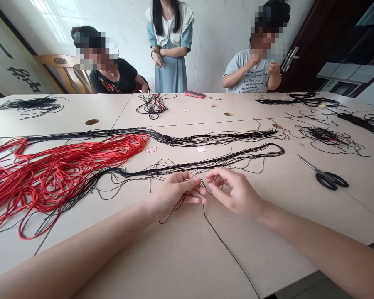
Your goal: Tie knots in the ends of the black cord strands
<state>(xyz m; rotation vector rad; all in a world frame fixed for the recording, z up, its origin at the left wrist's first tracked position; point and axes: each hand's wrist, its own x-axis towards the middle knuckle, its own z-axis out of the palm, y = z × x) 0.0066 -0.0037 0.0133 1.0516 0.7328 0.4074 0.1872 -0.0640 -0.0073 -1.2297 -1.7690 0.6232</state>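
Thin black cord runs from between my hands down over the table's near edge. My left hand pinches the cord between thumb and fingers, and a loop of it hangs below the palm. Close by on the right, my right hand has its thumb and fingers bent together at a small loop of the same cord; the fingertips partly hide what they grip. Just beyond both hands lies a long bundle of black cords, folded into a bend at its right end.
Red cord is heaped at left. Scissors lie at right, near tangled black cord. A second black bundle stretches across the table. A phone rests at the far edge, where three people sit or stand.
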